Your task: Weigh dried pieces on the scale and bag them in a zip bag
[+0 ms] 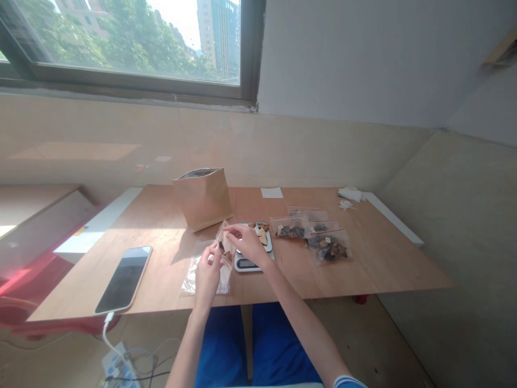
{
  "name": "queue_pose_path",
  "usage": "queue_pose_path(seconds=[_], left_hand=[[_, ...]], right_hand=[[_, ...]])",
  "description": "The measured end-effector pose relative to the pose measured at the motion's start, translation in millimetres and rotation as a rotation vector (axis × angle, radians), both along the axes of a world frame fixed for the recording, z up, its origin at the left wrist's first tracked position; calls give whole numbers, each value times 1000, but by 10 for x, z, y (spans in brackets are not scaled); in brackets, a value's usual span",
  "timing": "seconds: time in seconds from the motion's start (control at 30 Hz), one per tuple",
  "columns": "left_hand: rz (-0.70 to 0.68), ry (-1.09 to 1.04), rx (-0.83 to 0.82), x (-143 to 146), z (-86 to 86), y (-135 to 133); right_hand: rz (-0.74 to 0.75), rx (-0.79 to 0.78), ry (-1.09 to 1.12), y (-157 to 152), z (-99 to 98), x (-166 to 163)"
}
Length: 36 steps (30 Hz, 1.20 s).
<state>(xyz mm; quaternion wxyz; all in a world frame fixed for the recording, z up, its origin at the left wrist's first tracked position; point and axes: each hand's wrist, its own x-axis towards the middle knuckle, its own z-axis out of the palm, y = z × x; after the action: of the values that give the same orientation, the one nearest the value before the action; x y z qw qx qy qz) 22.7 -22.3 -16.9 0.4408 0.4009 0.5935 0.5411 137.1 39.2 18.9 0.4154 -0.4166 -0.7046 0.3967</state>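
Observation:
My left hand [208, 275] and my right hand [247, 242] meet over the wooden table [161, 269], both pinching a small clear zip bag [225, 241] that holds pale and dark pieces. Each hand has its fingers closed on the bag's top edge. Directly behind the hands lies a small digital scale [251, 262] with several wood-coloured chips on its platform. Under my left hand lies a stack of empty clear bags [189, 277].
A brown paper bag [203, 198] stands open behind the scale. Several filled red-striped zip bags [328, 247] lie to the right. A phone [124, 279] on a white cable lies at the left. White paper scraps [272, 192] sit at the far edge.

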Motion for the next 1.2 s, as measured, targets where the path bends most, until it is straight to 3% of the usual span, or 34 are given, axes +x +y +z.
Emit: queue_pose_path(seconds=[0.1,0.23,0.4,0.53,0.83,1.0,1.2], left_hand=[[21,-69,-20,-1,39,-12],[93,-81,-40,-64,35,-12],[110,-89,-53,-101,27,-10],[102,-61,-54,-69,41,-16],[83,-47,-30,-52,34,-28],[55,-27,-22,-51,-9,-26],[23,-6,-12,-52,-54,-26]], right_hand=[[-45,77,-32,68,-76,43],[-199,230,-199,170,-359,261],[-71,333,-566,192,-673,456],[-42,346,-761,220,-689,407],[-150,303,-957,241,-614,266],[-181,268,-843,219,-569,257],[-310,3,-89,116,-281,172]])
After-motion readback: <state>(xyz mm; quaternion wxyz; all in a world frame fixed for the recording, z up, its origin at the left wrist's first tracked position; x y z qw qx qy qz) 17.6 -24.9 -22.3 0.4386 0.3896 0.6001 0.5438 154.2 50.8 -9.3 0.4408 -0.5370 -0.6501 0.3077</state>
